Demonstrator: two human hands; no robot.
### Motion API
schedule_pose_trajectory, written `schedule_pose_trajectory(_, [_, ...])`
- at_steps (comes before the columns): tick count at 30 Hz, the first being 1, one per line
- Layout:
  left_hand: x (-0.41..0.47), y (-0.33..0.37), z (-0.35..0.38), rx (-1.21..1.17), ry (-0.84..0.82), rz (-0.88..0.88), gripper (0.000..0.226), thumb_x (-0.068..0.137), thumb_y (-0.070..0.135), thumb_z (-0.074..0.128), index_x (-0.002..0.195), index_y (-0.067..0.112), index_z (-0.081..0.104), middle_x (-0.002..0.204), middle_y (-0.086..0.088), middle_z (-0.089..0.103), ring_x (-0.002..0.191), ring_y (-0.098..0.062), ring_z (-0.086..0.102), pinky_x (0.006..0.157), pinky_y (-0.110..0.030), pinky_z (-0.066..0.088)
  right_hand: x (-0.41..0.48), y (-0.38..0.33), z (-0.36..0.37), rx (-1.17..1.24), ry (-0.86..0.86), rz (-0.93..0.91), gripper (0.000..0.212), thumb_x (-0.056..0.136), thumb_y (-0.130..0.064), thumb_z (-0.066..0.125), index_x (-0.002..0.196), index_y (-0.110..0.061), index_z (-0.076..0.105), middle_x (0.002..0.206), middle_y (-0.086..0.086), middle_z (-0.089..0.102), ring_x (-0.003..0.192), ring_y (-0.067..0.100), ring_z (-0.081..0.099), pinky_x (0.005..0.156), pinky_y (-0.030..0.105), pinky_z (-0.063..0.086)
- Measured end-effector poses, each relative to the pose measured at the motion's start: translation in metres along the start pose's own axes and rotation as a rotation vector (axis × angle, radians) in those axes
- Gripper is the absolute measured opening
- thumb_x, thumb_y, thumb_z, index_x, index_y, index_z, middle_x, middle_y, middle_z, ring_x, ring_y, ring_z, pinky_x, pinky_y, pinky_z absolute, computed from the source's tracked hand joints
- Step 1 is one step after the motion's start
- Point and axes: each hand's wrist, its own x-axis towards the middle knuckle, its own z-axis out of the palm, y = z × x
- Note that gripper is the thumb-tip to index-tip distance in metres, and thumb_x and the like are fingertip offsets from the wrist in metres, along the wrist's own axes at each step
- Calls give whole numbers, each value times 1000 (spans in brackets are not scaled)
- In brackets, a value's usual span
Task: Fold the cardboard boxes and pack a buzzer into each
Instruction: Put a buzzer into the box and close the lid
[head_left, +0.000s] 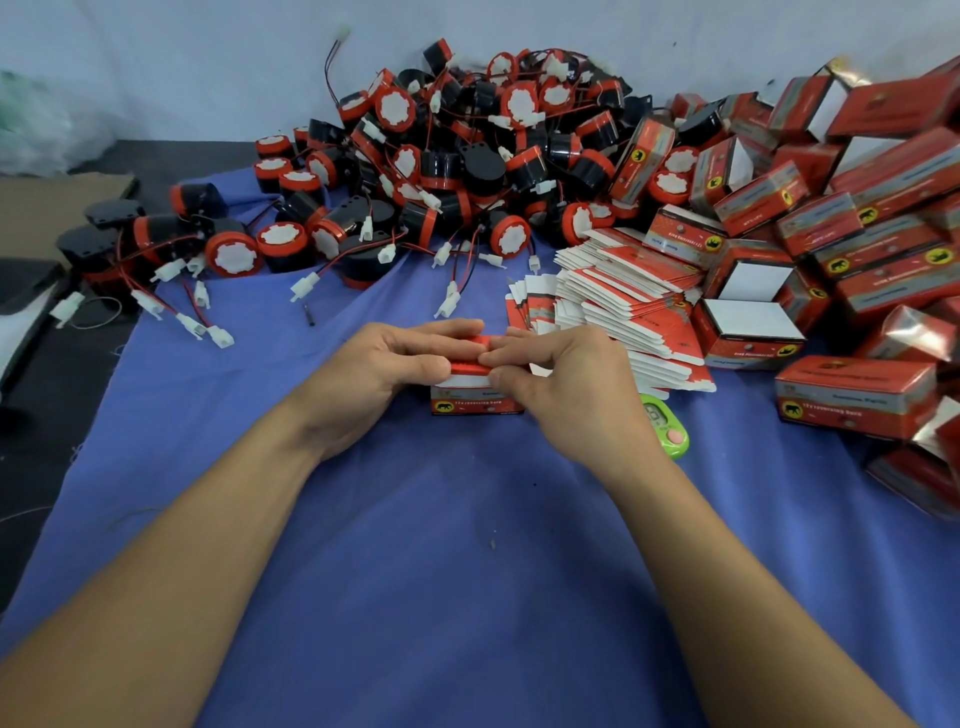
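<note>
Closing top flap (470, 368) of red cardboard box (475, 402), standing at centre of blue cloth (415, 571).

- Held from 9 o'clock by left hand (384, 364), thumb and curled fingers pinching the flap edge.
- Pinched from 3 o'clock by right hand (561, 384), fingertips curled on the same flap.
- Contents hidden; cannot tell whether a buzzer sits inside.
- Step judged: tucking flap shut.
- Next move, likely: pressing the flap squarely down into the box mouth without creasing it.
- Loose buzzers (467, 156) heaped at 12 o'clock.
- Flat unfolded boxes (623, 301) stacked at 2 o'clock.
- Made-up boxes (841, 234) piled at 3 o'clock.
- Green counter (671, 434) at 4 o'clock, just beside right wrist.
</note>
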Motion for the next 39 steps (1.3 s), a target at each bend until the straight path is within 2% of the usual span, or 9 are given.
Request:
schedule_pose_trajectory(6, [-2,-5,0,181,44,73,36,93,-7,67,116,18,80,139,13,67,133,-3,58,102,-26,54,-1,3,4,-41,44,-49,18,89,-14,76,95,-29,83,106,-9,78,116,-4,63,105,18,45])
schedule_pose_trajectory(10, [-1,-6,1,142,74,61,34,92,-6,68,114,17,81,136,11,69,134,-4,57,103,-25,54,-1,7,8,-98,78,-92,15,92,-18,72,96,-28,82,100,-12,77,108,0,63,86,-3,36])
schedule_pose_trajectory(13, [0,-8,3,148,125,84,31,93,-5,68,111,16,81,129,6,74,133,-5,58,108,-31,53,-1,8,9,-130,100,-142,16,94,-18,69,98,-28,81,95,-12,76,106,1,59,80,-4,36])
schedule_pose_trajectory(17, [2,-12,6,238,197,129,33,90,-4,73,104,25,81,119,7,77,135,-3,56,116,-35,45,-1,9,10,-164,123,-183,16,92,-15,69,96,-25,82,94,-6,78,109,4,59,82,-1,36])
schedule_pose_trajectory(20, [1,-14,9,356,258,190,40,88,0,78,100,38,79,112,21,76,133,4,55,114,-25,44,0,9,9,-125,104,-126,16,91,-14,73,97,-25,83,101,-7,79,116,-1,60,88,-4,34])
schedule_pose_trajectory(23, [-4,-14,12,494,303,276,46,86,3,82,102,47,76,103,35,72,128,10,57,110,-17,45,1,7,7,-80,70,-84,17,91,-14,74,99,-26,83,107,-8,78,117,-3,63,99,6,40])
schedule_pose_trajectory(27, [-9,-11,9,617,281,318,43,85,3,83,116,31,76,117,18,73,126,6,61,112,-26,47,1,6,8,-30,64,-65,17,91,-12,74,100,-23,83,107,-10,78,119,-2,63,105,17,43])
schedule_pose_trajectory(37, [-25,-12,13,890,225,403,43,91,3,77,131,14,70,137,8,61,137,-4,52,119,-20,36,1,8,6,24,16,-30,20,91,-12,73,98,-27,83,109,-12,77,120,-9,58,104,11,40])
schedule_pose_trajectory(39, [-25,-14,14,871,250,396,40,91,5,77,129,15,72,136,10,62,137,0,51,118,-18,35,1,8,5,44,7,-18,17,92,-17,71,96,-28,84,104,-15,78,117,-13,59,99,9,41])
